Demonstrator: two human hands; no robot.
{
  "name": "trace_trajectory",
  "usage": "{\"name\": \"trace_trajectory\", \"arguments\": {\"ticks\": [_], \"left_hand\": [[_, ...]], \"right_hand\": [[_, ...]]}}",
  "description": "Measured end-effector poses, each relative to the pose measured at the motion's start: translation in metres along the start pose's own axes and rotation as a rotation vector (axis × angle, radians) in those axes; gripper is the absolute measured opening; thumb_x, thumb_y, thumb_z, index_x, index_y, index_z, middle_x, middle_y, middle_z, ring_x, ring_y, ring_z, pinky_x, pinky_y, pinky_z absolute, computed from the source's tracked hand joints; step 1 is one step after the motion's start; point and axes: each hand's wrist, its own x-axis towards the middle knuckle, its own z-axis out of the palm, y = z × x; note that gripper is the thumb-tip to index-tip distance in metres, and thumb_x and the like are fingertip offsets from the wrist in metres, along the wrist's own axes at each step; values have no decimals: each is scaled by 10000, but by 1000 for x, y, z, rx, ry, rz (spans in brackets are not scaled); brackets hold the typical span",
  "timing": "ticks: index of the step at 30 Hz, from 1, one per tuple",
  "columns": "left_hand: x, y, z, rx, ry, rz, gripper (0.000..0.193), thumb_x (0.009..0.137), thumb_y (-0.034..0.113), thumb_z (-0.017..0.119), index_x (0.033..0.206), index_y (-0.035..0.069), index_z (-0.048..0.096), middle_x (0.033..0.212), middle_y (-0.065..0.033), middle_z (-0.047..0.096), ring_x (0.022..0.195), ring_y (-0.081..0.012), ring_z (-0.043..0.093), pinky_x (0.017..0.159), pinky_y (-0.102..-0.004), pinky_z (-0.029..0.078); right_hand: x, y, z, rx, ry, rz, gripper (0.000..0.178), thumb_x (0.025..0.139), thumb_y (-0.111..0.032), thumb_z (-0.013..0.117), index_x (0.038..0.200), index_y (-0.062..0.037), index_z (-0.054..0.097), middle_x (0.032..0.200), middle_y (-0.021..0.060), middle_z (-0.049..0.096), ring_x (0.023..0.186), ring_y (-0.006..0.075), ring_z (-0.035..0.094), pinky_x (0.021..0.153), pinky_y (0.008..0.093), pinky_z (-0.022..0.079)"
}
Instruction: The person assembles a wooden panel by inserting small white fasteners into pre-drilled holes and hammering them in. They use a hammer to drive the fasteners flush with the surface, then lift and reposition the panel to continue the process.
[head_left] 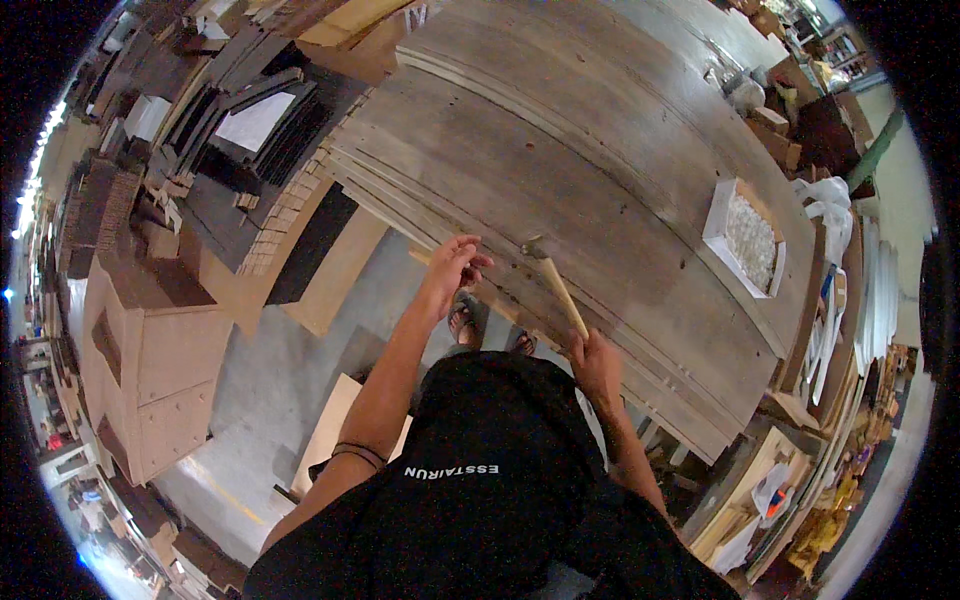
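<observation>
My right hand [597, 366] is wrapped round the lower end of a hammer's pale wooden handle. The hammer [562, 292] slants up and to the left, its dark metal head above the near part of a brown wooden workbench [570, 140]. Over the bench's near edge, to the left of the hammer head, is my left hand [456, 272]. Its fingers are curled in toward the thumb, and anything small between them cannot be made out. Long narrow boards [420, 200] run along the near side of the bench, close to my left hand.
A white open box [745, 240] of small clear pieces stands on the bench's right. Stacked dark panels [265, 140] lie at the far left, and a wooden cabinet [160, 370] stands on the floor at left. Boards and scraps [760, 490] fill the lower right.
</observation>
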Motion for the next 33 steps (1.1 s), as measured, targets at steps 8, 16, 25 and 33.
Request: {"name": "trace_trajectory", "arguments": {"ticks": [8, 16, 25, 33], "left_hand": [[-8, -19, -5, 66, 14, 76, 129, 908, 215, 585, 905, 86, 592, 736, 7, 607, 607, -44, 504, 524, -192, 381], [-25, -14, 16, -93, 50, 32, 142, 898, 202, 601, 941, 68, 617, 738, 40, 571, 590, -34, 481, 513, -179, 370], [-26, -16, 22, -135, 48, 28, 156, 912, 196, 578, 984, 62, 613, 773, 27, 581, 644, -43, 503, 554, -188, 410], [-22, -16, 31, -143, 56, 111, 111, 901, 149, 579, 964, 59, 597, 757, 6, 586, 622, -57, 513, 549, -198, 418]], "right_hand": [[5, -13, -23, -42, -13, 0, 380, 912, -384, 508, 801, -21, 524, 620, 218, 571, 588, 417, 577, 525, 489, 435], [13, -9, -20, -116, -62, -68, 370, 910, -369, 524, 790, -19, 526, 605, 204, 557, 568, 411, 556, 505, 474, 407], [16, -6, -16, -162, -126, -11, 388, 899, -385, 542, 798, -10, 532, 614, 213, 561, 590, 415, 568, 527, 475, 423], [11, -1, -11, -125, -83, -16, 418, 906, -414, 509, 841, -4, 555, 628, 222, 575, 598, 425, 572, 543, 481, 434]]}}
